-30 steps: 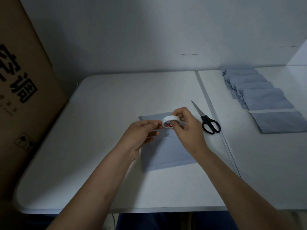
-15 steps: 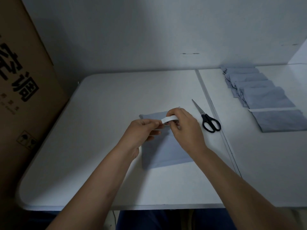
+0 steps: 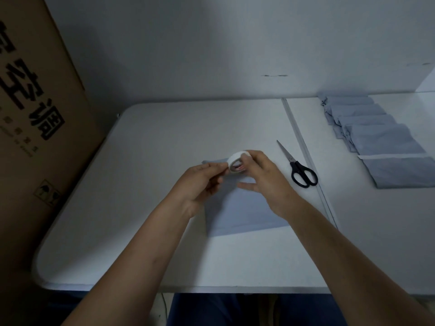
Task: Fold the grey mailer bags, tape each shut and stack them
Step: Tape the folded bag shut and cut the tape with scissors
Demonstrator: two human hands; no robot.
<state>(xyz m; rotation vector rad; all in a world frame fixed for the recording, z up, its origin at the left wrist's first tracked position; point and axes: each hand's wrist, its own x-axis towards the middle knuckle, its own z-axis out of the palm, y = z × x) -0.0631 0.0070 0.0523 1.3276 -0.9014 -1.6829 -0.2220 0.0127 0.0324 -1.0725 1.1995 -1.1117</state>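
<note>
Holding tape roll (image 3: 236, 164) above folded mailer bag (image 3: 240, 208) on table (image 3: 141, 184) | right hand (image 3: 266, 182) fingers curled round roll | left hand (image 3: 200, 182) pinching at its edge, probably to find the free end | scissors (image 3: 299, 168) beside, for cutting | finished bags (image 3: 381, 140) shingled far right, clear of work.

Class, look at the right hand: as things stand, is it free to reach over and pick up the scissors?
Probably not yet. The right hand grips the tape roll, so it is occupied. The path itself looks free: the scissors lie close by on bare table with nothing between.
</note>
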